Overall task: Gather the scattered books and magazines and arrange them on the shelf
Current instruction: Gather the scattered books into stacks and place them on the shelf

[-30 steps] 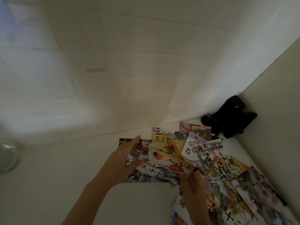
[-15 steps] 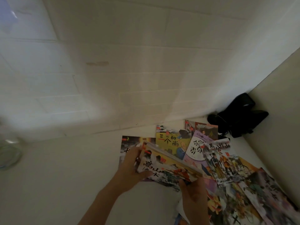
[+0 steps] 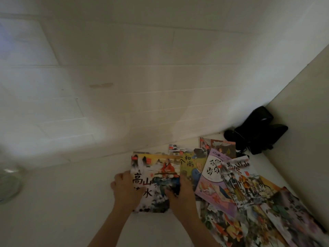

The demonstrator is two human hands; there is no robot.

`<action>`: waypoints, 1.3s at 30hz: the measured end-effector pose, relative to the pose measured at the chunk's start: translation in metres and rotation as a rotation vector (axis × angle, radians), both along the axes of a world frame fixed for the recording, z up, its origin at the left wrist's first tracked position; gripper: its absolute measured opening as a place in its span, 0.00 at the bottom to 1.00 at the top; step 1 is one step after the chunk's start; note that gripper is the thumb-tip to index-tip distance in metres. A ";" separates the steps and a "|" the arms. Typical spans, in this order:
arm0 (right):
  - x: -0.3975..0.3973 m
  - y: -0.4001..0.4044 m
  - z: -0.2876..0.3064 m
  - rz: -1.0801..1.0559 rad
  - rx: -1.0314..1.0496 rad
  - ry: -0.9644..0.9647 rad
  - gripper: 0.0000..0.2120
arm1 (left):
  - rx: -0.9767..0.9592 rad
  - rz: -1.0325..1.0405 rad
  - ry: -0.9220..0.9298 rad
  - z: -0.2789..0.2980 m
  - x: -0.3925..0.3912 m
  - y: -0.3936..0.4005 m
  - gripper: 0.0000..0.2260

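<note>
A thin picture book (image 3: 153, 173) with a red-robed figure and large black characters lies on the white surface, cover up. My left hand (image 3: 124, 188) grips its left edge, and my right hand (image 3: 183, 193) grips its right edge, thumb on the cover. Under it peeks another book. To the right several more thin books are scattered and overlapping: a yellow one (image 3: 190, 163), a purple one (image 3: 213, 182), a dark one (image 3: 219, 147) at the back, and more colourful covers (image 3: 258, 202) running towards the lower right.
A white tiled wall (image 3: 142, 86) rises behind the white surface (image 3: 62, 202). A beige side panel (image 3: 306, 139) closes the right. A black object with cords (image 3: 256, 131) sits in the back corner. A clear glass item (image 3: 8, 182) stands at the far left.
The book was tilted up between my hands; now it lies flat on the other book at the left of the pile, with a hand on each side edge.
</note>
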State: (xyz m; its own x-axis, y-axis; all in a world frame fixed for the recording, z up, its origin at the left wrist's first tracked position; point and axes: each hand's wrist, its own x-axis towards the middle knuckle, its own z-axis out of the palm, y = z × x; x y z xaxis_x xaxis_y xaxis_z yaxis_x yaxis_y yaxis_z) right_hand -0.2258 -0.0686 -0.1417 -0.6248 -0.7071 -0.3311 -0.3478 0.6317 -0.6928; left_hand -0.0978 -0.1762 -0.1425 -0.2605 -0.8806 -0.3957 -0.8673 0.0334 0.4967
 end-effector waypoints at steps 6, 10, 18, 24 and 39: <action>-0.008 0.003 -0.022 0.156 0.103 0.493 0.29 | 0.014 -0.016 0.002 -0.011 -0.008 0.002 0.37; -0.025 0.022 -0.024 0.278 0.272 0.541 0.32 | 0.183 0.191 0.036 -0.007 -0.021 -0.015 0.40; -0.022 0.026 -0.026 0.341 0.386 0.596 0.35 | 0.289 0.148 0.087 0.000 -0.015 -0.026 0.22; -0.009 0.034 -0.022 0.302 0.414 0.603 0.39 | 0.201 0.248 0.258 0.023 0.019 -0.024 0.12; -0.046 0.058 0.004 -0.195 0.011 0.199 0.16 | 0.417 0.199 0.507 0.027 -0.019 -0.024 0.20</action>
State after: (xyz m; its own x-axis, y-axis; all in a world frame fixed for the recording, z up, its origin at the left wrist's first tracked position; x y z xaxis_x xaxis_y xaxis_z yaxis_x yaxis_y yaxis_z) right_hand -0.2720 -0.0103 -0.1380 -0.8023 -0.5640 -0.1953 -0.3475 0.7074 -0.6155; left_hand -0.1168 -0.2001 -0.1152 -0.3522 -0.7315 -0.5838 -0.4936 -0.3848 0.7799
